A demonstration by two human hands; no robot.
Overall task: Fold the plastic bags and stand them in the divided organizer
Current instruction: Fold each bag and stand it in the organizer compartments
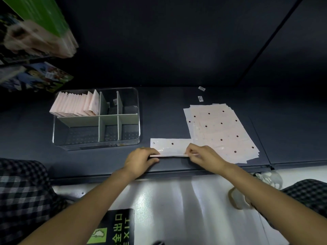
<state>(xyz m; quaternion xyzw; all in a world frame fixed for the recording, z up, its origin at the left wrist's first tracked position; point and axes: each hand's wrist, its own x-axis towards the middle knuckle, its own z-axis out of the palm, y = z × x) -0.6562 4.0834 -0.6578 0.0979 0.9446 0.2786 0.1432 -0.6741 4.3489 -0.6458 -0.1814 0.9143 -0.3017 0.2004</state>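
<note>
A pale pink plastic bag [169,147] with small dark holes lies flat near the front edge of the dark shelf. My left hand [139,159] pinches its near left edge and my right hand [201,154] pinches its near right edge, lifting that edge into a fold. A fanned stack of flat bags [221,131] lies just to the right. The clear divided organizer [134,121] stands to the left, with several folded bags [76,105] upright in its back left compartment.
Two small labels [200,93] lie on the shelf behind the stack. Green and printed packages [35,29] hang at the upper left. Below the shelf edge are a white floor with a green exit sign [113,228] and my checked trouser legs.
</note>
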